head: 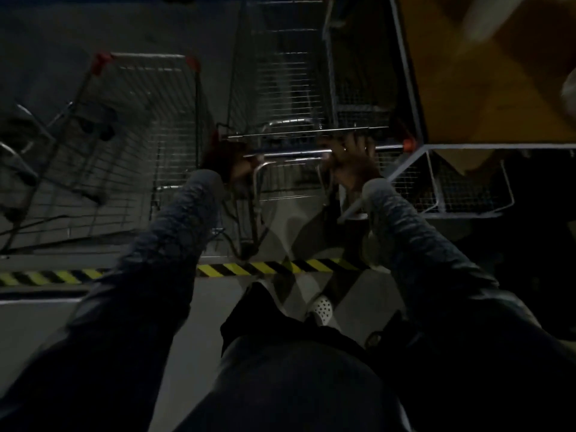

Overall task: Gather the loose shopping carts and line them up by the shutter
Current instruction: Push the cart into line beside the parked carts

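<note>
Straight ahead, lengthwise away from the person, stands the middle cart [280, 88]; right hand [352, 163] and left hand [232, 163] both grip its handle [290, 153], equally near, with a second cart [140, 120] just leftward.

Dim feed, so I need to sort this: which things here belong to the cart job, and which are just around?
Job: middle cart, its handle held by left hand and right hand; left cart with red corners.
Just around: wire cage holding a yellow box, on the right; hazard stripe.
</note>
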A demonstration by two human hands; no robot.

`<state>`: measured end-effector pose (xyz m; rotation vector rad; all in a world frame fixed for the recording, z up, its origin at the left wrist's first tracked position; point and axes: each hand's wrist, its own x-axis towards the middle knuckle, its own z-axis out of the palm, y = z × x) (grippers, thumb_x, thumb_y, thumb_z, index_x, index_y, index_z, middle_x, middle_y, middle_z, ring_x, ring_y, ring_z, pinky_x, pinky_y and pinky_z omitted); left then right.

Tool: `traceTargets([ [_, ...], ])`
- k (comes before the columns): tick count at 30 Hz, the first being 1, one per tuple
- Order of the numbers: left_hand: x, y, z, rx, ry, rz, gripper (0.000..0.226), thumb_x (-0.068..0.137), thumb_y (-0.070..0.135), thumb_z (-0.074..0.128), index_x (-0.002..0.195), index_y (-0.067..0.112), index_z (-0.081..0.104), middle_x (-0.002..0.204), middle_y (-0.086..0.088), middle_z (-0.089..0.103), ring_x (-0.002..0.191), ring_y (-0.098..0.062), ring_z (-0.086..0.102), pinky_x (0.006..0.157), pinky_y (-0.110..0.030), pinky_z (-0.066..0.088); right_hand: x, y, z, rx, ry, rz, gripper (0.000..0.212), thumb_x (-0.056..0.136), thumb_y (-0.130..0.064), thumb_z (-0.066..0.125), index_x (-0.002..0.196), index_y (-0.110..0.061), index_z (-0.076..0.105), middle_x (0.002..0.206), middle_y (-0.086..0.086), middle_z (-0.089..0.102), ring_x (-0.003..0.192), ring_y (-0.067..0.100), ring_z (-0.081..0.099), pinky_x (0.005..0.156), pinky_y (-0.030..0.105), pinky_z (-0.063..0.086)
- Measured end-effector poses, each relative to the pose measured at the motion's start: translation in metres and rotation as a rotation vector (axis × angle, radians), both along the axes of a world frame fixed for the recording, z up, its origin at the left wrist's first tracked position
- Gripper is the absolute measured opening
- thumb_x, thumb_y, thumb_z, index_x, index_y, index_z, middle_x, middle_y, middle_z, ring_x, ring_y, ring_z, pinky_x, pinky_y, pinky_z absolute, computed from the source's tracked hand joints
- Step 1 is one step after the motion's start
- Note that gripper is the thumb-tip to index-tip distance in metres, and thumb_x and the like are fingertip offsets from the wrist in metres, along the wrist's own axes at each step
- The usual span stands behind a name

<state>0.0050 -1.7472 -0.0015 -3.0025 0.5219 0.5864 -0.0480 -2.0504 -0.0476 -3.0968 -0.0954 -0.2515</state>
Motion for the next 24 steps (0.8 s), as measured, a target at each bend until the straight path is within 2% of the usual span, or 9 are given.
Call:
traceTargets([
  [3,0.042,-0.002,-0.006,0.035,-0.131,-0.038,0.072,0.093,0.067,0.027,0.119,0.014,0.068,0.117,-0.015,0.07,0.119,-0.035,0.059,0.119,-0.053,0.016,0.053,-0.028,0.0,0.036,0.075,-0.065,0.055,0.1,-0.055,0.039,0.126,-0.014,0.066,0.122,0.024,0.061,0.115,0.044,0.057,0.109,0.059,0.033],
  [6,0.097,-0.005,-0.01,0.056,-0.263,-0.005,0.063,0.095,0.06,0.038,0.105,0.005,0.068,0.106,-0.018,0.069,0.111,-0.038,0.06,0.115,-0.053,0.026,0.117,-0.05,0.01,0.097,0.206,-0.156,0.071,0.097,-0.064,0.029,0.137,-0.013,0.057,0.142,0.023,0.051,0.134,0.043,0.044,0.114,0.06,0.026],
  [9,0.162,-0.004,-0.029,0.106,-0.266,0.089,0.075,0.098,0.063,0.027,0.119,0.0,0.061,0.115,-0.024,0.063,0.12,-0.043,0.052,0.12,-0.06,0.012,0.18,-0.055,0.032,0.164,0.318,-0.133,0.08,0.092,-0.065,0.013,0.147,-0.018,0.046,0.155,0.016,0.038,0.148,0.038,0.027,0.12,0.056,0.017],
  [11,0.203,-0.005,-0.036,0.145,-0.243,0.143,0.084,0.096,0.067,0.013,0.126,0.001,0.057,0.12,-0.025,0.061,0.126,-0.044,0.047,0.119,-0.063,0.007,0.222,-0.049,0.037,0.149,0.33,-0.118,0.062,0.103,-0.056,0.025,0.152,-0.02,0.041,0.161,0.015,0.031,0.152,0.038,0.016,0.123,0.056,0.01],
  [13,0.235,-0.006,-0.036,0.146,-0.226,0.169,0.087,0.093,0.065,0.009,0.13,0.002,0.055,0.124,-0.026,0.058,0.131,-0.044,0.042,0.119,-0.062,0.008,0.259,-0.043,0.036,0.174,0.331,-0.172,0.058,0.106,-0.053,0.032,0.154,-0.02,0.039,0.164,0.014,0.026,0.154,0.037,0.011,0.124,0.053,0.006],
  [16,0.264,-0.01,-0.028,0.082,-0.233,0.205,0.085,0.092,0.064,0.013,0.141,0.003,0.046,0.142,-0.025,0.047,0.142,-0.043,0.029,0.121,-0.059,0.001,0.291,-0.042,0.029,0.205,0.31,-0.235,0.063,0.104,-0.057,0.034,0.152,-0.016,0.038,0.163,0.015,0.027,0.153,0.036,0.014,0.122,0.051,0.006],
  [18,0.278,-0.011,-0.03,0.068,-0.262,0.156,0.081,0.095,0.062,0.019,0.138,0.0,0.047,0.141,-0.026,0.049,0.144,-0.041,0.027,0.122,-0.054,0.004,0.302,-0.04,0.027,0.205,0.327,-0.247,0.064,0.105,-0.056,0.032,0.153,-0.014,0.034,0.163,0.017,0.025,0.153,0.037,0.014,0.122,0.052,0.005],
  [22,0.274,-0.015,-0.023,-0.008,-0.209,0.3,0.076,0.095,0.066,0.029,0.144,0.009,0.043,0.152,-0.023,0.038,0.145,-0.043,0.027,0.116,-0.068,0.012,0.298,-0.035,0.026,0.172,0.319,-0.269,0.064,0.106,-0.053,0.03,0.155,-0.011,0.032,0.163,0.019,0.023,0.153,0.037,0.013,0.122,0.052,0.003],
  [24,0.259,-0.013,-0.024,0.002,-0.23,0.244,0.081,0.097,0.069,0.022,0.139,0.006,0.048,0.144,-0.027,0.045,0.141,-0.044,0.032,0.117,-0.066,0.01,0.285,-0.035,0.025,0.175,0.291,-0.267,0.064,0.106,-0.052,0.033,0.155,-0.01,0.033,0.162,0.02,0.024,0.153,0.036,0.016,0.122,0.05,0.003],
])
